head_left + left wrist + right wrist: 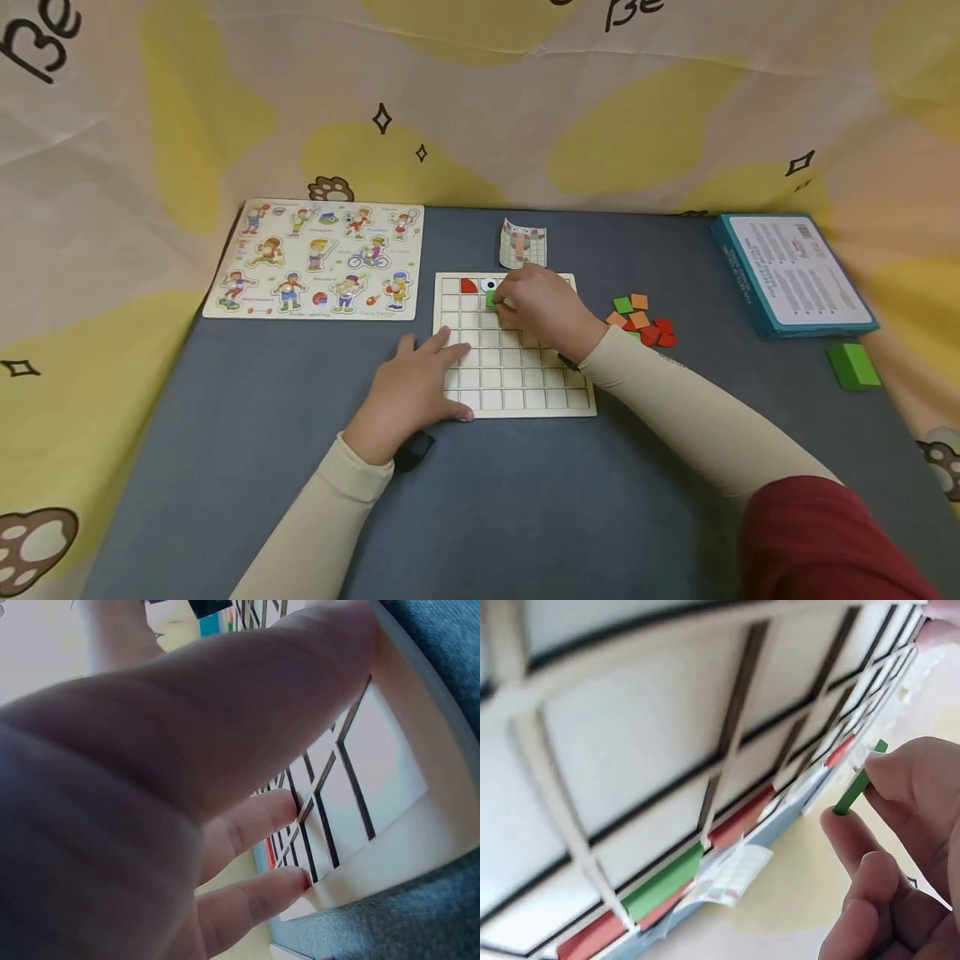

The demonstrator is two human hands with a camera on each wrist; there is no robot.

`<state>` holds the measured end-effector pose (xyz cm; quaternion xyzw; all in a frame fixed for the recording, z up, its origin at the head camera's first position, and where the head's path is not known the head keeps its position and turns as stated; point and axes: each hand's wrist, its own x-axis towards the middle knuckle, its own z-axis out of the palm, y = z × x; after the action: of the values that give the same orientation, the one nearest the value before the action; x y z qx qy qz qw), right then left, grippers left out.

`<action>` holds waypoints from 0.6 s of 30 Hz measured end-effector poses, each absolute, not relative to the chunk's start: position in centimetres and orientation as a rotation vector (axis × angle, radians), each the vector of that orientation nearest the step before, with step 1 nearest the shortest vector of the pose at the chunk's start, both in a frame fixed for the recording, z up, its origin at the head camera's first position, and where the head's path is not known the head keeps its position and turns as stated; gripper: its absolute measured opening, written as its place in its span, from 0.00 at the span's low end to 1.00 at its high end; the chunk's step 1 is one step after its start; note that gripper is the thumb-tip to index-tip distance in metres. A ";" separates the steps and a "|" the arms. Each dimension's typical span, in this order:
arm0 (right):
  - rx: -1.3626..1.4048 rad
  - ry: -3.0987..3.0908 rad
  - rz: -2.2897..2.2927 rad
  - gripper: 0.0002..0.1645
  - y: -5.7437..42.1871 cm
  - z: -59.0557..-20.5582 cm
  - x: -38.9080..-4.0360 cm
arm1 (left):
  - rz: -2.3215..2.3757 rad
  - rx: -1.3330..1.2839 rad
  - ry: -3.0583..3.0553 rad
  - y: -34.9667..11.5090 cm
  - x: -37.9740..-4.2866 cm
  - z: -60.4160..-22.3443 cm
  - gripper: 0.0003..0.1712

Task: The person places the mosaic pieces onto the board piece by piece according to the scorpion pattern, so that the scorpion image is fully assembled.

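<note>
A wooden grid board [512, 379] lies on the table. My left hand [415, 387] rests on its left edge, fingers spread and thumb at the near edge; the left wrist view shows the fingertips [289, 881] touching it. Over the top rows, my right hand [546, 307] pinches a thin green tile [861, 784] between thumb and finger. In the head view, a red curved tile [468, 286] and an eye tile [489, 285] sit in the top row. Another green tile [664, 881] and a red tile [742, 817] sit in the grid, mostly behind my right hand from above.
A small curled pattern card [523, 246] stands beyond the board. Loose red, orange and green tiles [639, 320] lie to the right. Farther right are a teal box [801, 271] and a green block [853, 367]. A sports picture puzzle [315, 262] lies at the left.
</note>
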<state>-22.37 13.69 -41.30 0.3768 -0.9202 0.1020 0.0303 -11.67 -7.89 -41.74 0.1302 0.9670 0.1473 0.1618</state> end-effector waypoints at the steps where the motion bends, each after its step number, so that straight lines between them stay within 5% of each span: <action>1: 1.171 -2.832 0.290 0.05 13.5 -41.4 -22.4 | 0.421 0.373 2.761 -7.9 -11.7 -41.7 0.57; 18: 1.194 -2.786 0.127 0.06 12.8 -42.2 -22.2 | 0.425 0.384 2.763 -7.8 -11.6 -41.7 0.56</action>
<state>-22.21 12.82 -42.18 0.3930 -0.9170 0.0419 0.0541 -11.63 -7.83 -41.74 0.1345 0.9667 0.1486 0.1591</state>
